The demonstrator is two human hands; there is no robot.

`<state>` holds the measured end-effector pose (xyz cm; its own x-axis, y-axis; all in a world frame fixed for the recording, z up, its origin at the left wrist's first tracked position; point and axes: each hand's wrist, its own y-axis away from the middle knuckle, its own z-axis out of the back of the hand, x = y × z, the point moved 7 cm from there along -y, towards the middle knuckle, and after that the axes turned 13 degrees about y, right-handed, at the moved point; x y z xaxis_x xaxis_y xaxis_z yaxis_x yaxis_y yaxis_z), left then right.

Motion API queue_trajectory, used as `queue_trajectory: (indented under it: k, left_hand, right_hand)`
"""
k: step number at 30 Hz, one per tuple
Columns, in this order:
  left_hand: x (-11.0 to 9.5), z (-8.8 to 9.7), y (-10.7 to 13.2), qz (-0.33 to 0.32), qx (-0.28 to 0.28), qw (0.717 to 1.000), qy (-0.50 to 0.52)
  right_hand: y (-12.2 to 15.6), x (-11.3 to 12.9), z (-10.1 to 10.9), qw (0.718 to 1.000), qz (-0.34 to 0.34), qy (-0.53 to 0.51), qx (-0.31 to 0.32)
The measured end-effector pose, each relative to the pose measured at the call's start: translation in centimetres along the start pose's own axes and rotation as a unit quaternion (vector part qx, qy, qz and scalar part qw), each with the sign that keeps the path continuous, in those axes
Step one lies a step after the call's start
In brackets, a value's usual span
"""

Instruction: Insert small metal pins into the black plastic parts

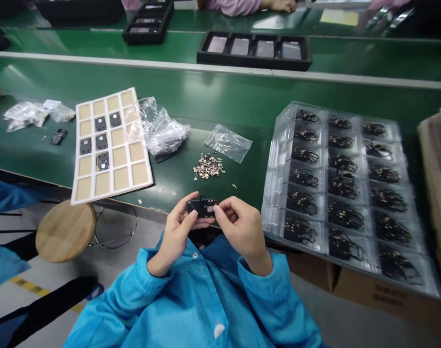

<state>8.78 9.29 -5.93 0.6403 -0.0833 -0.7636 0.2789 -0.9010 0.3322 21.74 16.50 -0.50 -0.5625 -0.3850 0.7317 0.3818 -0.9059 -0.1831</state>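
Between my hands, just off the bench's front edge, is a small flat black plastic part point(202, 208) with lighter spots at its right end. My left hand point(182, 217) is closed round its left side, thumb on top and fingers beneath. The thumb and index finger of my right hand point(240, 222) pinch at its right end; whatever lies between those fingertips is too small to make out. Beyond my hands, a heap of tiny metallic pieces point(208, 166) lies on the green bench point(256, 183). An opened clear plastic bag point(229, 142) rests behind the heap.
On the left, a white divided tray point(125, 180) holds several black modules, with bulky plastic bags point(165, 133) against it. A clear compartment tray point(278, 193) of black parts overhangs the edge at right. Black trays point(254, 60) stand across the divider. A wooden stool point(66, 232) is below left.
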Motion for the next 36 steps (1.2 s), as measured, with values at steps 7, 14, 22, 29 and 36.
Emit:
queue_trajectory:
  k: [7, 14, 22, 29, 36]
  left_hand:
    - [-0.2, 0.1, -0.6, -0.035, 0.028, 0.998, -0.035]
    - [-5.4, 0.3, 1.0, -0.183, 0.123, 0.876, -0.428]
    - [-21.8, 14.3, -6.9, -0.145, -0.103, 0.648, -0.740]
    - [-22.7, 17.1, -12.0, 0.003, -0.004, 0.575, -0.818]
    - [-22.6, 17.8, -13.2, 0.067, 0.010, 0.536, -0.841]
  right_hand:
    - [0.8, -1.8, -1.6, 0.980, -0.037, -0.177, 0.078]
    - [1.4, -4.2, -3.9, 0.966, -0.119, -0.226, 0.046]
    - [1.0, -6.4, -4.5, 0.967, -0.152, -0.196, 0.057]
    - [1.0, -5.9, -4.1, 0.975, -0.137, -0.170, 0.044]
    - [0.8, -4.7, -4.0, 0.985, -0.074, -0.155, 0.029]
